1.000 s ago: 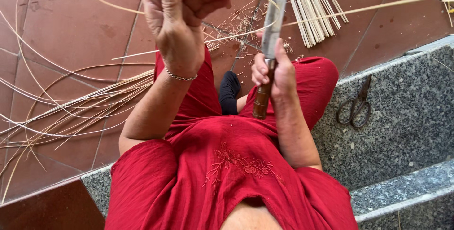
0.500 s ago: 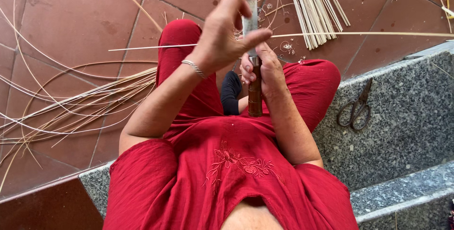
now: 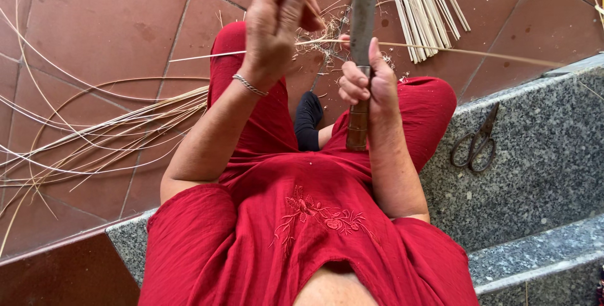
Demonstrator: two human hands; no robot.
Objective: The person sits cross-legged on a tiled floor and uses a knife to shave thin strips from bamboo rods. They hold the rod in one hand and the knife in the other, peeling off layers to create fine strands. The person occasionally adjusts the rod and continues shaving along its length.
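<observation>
From the head camera, the right hand [image 3: 368, 82] is clenched around the wooden handle of an upright knife [image 3: 362, 35], thumb braced along it. The left hand [image 3: 277, 19] pinches a thin bamboo strip [image 3: 453, 50] that runs across the blade. It seems best to hold the blade steady and pull the strip evenly. Scissors [image 3: 475, 142] lie on the granite step [image 3: 541, 174].
</observation>
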